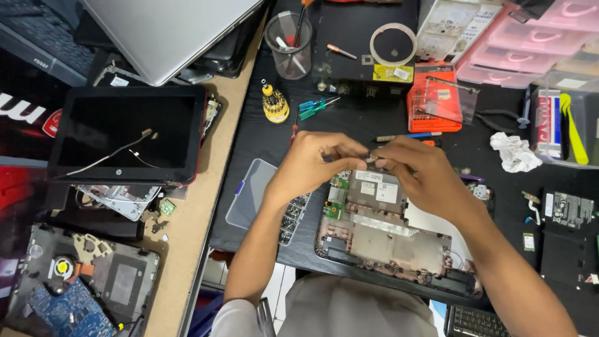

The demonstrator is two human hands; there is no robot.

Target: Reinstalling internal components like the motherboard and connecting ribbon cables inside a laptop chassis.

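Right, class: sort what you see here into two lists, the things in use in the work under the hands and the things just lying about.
In use:
left hand
right hand
small dark part pinched between both hands
opened laptop base beneath them
clear screw tray beside it

Lying about:
detached laptop screen
yellow screwdriver handle
plastic cup
tape roll
orange bit case
crumpled tissue

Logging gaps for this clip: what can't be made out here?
Head view only.
- Small part pinched between left hand and right hand: fingers cover it; kind unclear.
- Laptop base: upper edge hidden by both hands.
- Screw tray: left forearm covers part; contents too small.
- Keyboard: cut by bottom edge.
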